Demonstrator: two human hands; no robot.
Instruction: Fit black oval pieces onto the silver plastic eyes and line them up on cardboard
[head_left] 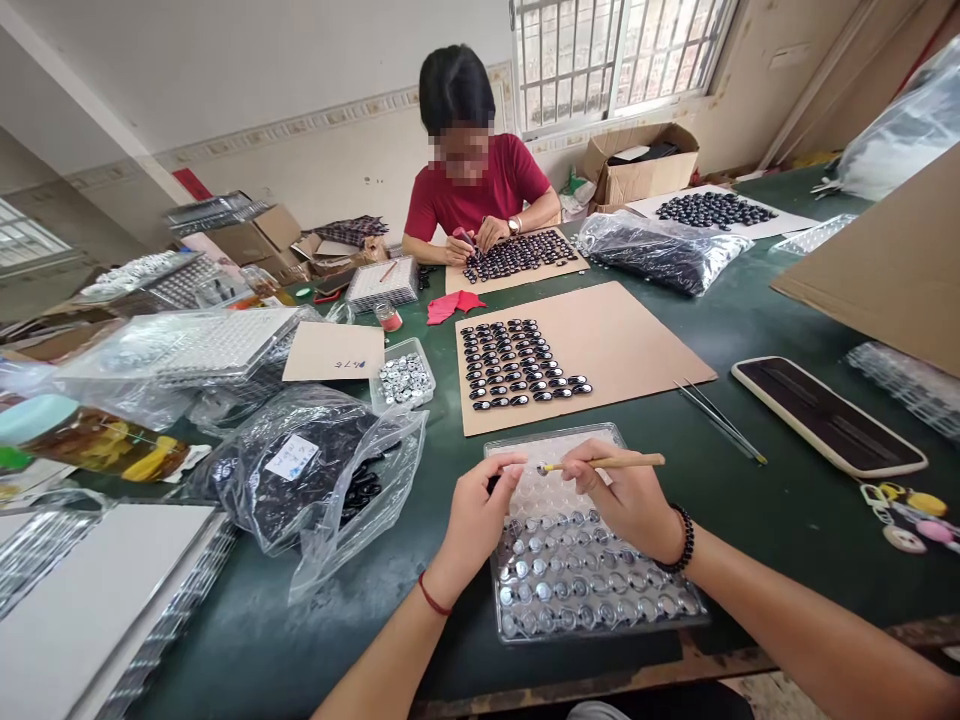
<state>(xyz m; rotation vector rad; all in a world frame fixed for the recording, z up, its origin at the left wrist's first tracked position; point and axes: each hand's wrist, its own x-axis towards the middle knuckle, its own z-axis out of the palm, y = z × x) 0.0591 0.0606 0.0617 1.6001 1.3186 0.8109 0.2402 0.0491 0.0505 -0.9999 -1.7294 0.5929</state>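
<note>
My left hand (480,500) is closed in a pinch round a small black piece (493,484), mostly hidden by the fingers. My right hand (619,500) grips a thin wooden-handled stick (626,461) like a pen, its yellowish tip pointing left. A small round silvery piece (541,469) sits at that tip, close to my left fingertips. Both hands are above a clear plastic tray (600,632), whose nearer rows of round pockets hold shiny round pieces. Farther off, black oval pieces with pale ends (504,362) lie in rows on a cardboard sheet (622,340).
At left are a plastic bag of black pieces (262,490), a small box of round silvery pieces (405,378) and stacked trays (112,590). Tweezers (721,425) and a phone-shaped case (829,415) lie right. Opposite, a person in red (480,195) works over black pieces.
</note>
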